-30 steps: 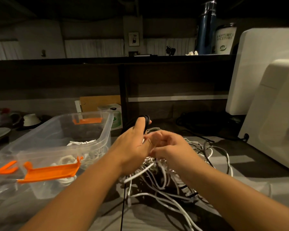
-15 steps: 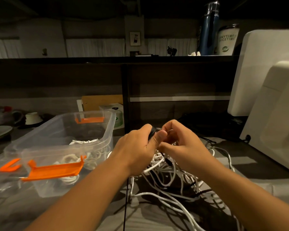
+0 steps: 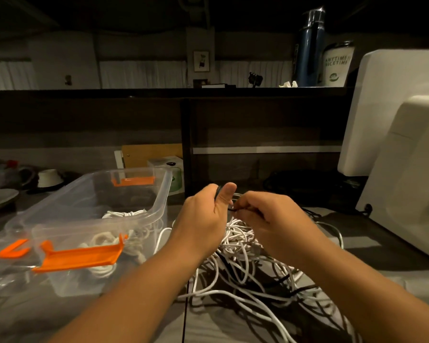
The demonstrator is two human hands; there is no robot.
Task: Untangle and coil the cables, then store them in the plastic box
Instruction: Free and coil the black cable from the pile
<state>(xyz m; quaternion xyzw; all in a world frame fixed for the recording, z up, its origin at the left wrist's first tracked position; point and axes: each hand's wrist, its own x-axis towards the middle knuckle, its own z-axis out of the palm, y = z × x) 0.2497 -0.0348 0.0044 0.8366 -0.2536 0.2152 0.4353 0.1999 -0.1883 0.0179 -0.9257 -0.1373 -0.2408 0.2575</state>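
A tangled heap of white and black cables (image 3: pixel 243 263) lies on the desk in front of me. My left hand (image 3: pixel 203 219) is raised above the heap and pinches a black cable (image 3: pixel 217 191) between thumb and fingers. Close to its right, my right hand (image 3: pixel 270 219) curls its fingers round the same black cable. A thin black strand hangs down from my left hand to the desk's front edge. The clear plastic box (image 3: pixel 166 191) with orange latches stands to the left and holds several coiled white cables (image 3: pixel 124 215).
The box's clear lid (image 3: pixel 5 266) with an orange clip lies at the left. Two white monitor backs (image 3: pixel 406 157) stand at the right. A dark shelf unit (image 3: pixel 258 120) runs behind, with a bottle and tin on top. Dishes sit at far left.
My left hand has risen a little with the black cable, thumb now pointing up. My right hand has dropped lower and shifted right, drawing the cable between the two hands.
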